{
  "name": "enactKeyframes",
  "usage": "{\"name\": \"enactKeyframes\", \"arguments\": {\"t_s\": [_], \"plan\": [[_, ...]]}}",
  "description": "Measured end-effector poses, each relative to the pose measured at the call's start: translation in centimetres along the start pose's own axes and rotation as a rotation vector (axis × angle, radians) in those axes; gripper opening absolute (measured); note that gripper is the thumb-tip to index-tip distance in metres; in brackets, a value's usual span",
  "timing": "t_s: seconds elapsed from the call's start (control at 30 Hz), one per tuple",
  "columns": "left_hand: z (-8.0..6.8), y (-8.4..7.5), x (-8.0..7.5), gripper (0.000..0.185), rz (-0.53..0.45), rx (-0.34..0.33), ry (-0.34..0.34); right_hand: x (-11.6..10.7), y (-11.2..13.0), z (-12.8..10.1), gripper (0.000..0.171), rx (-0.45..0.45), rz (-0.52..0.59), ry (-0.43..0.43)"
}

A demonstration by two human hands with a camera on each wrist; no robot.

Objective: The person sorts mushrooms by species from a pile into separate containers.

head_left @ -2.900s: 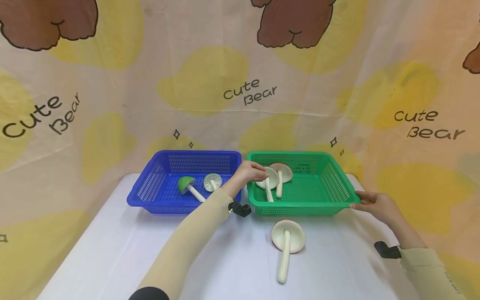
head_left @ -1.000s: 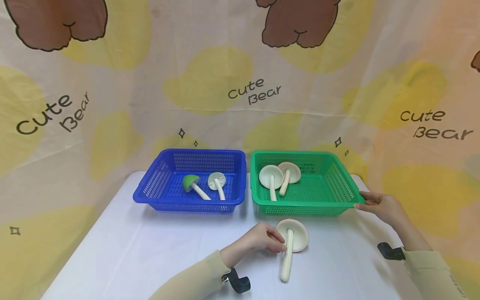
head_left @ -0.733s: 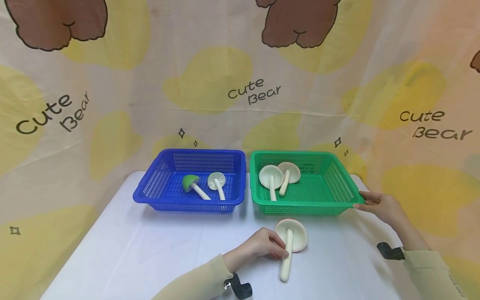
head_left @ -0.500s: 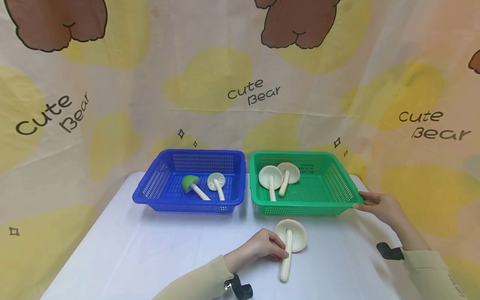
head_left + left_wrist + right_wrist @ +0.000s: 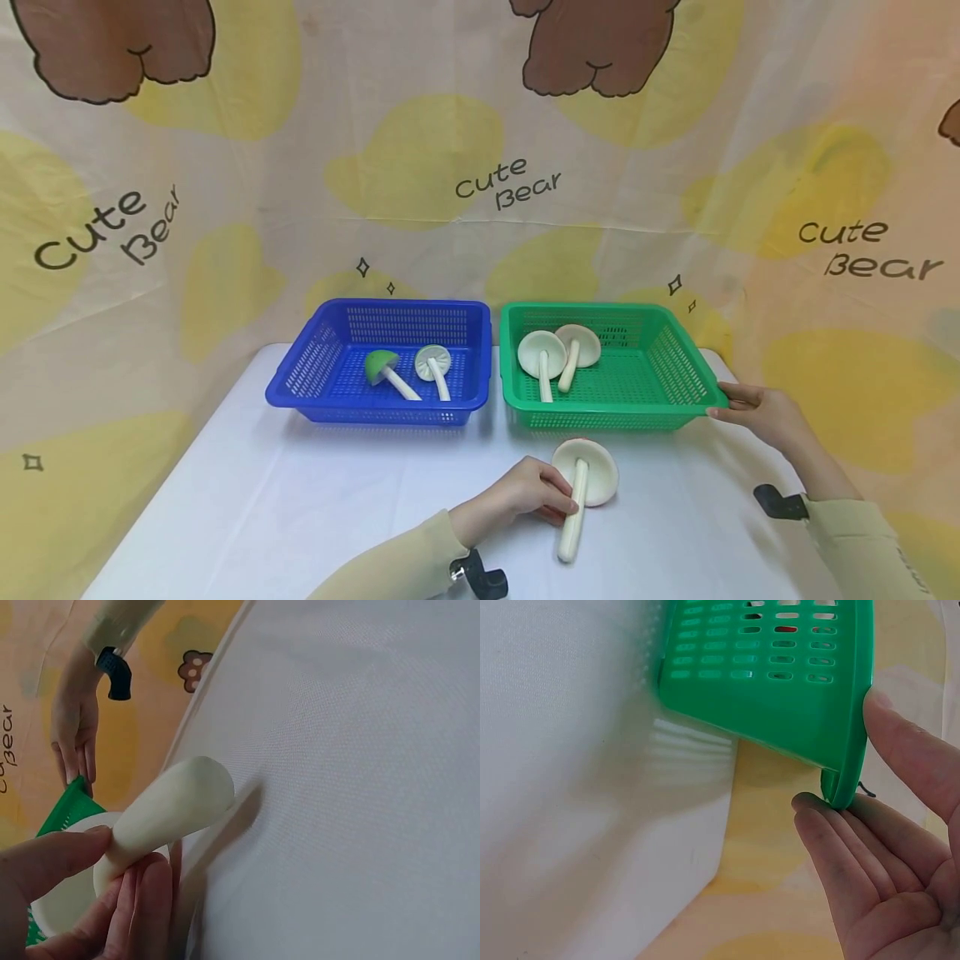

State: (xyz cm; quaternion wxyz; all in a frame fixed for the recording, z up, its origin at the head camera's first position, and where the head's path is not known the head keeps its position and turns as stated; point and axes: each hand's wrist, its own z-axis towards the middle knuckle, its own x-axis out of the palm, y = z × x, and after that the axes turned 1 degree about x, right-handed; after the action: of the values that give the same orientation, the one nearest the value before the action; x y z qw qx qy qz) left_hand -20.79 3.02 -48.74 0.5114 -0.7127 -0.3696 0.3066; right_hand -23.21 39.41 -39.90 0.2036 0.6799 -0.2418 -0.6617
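Sorting of toy mushrooms into two baskets, well along by the look of it. Already lying in the blue basket (image 5: 378,392), left of centre: a green-capped mushroom (image 5: 381,367) and a small pale mushroom (image 5: 433,363). Already lying in the green basket (image 5: 607,412), right of centre: two pale mushrooms (image 5: 542,353), caps touching or overlapping. Left outside any basket: only the large mushroom (image 5: 585,475), cap and stem flat on the white table (image 5: 300,517), lower centre of the head view, just in front of the green basket. Left hand (image 5: 528,493) clamped on its stem, thumb and fingers (image 5: 139,900) pinching it, not yet lifted. Right hand (image 5: 761,412) steadying the green basket's right rim, thumb above and fingers (image 5: 840,847) beneath, a light pinch. Probably one placement remaining.
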Motion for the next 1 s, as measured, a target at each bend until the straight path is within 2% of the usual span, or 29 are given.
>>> {"name": "enactKeyframes", "arguments": {"t_s": [0.27,0.63,0.83,1.0], "plan": [[-0.3,-0.8,0.1,0.013,-0.027,0.015,0.024,0.0,-0.1,0.1,0.079,-0.003,0.000,-0.002],[-1.0,-4.5,0.0,0.017,-0.084,0.094,0.144,-0.1,-0.1,-0.1,0.079,0.001,-0.005,-0.002],[-0.1,-6.7,-0.4,0.017,-0.064,0.125,0.165,0.0,0.0,-0.1,0.078,-0.004,0.005,-0.003],[1.1,-8.5,-0.9,0.019,-0.065,0.143,0.135,0.0,0.0,0.0,0.078,-0.011,0.010,-0.012]]}}
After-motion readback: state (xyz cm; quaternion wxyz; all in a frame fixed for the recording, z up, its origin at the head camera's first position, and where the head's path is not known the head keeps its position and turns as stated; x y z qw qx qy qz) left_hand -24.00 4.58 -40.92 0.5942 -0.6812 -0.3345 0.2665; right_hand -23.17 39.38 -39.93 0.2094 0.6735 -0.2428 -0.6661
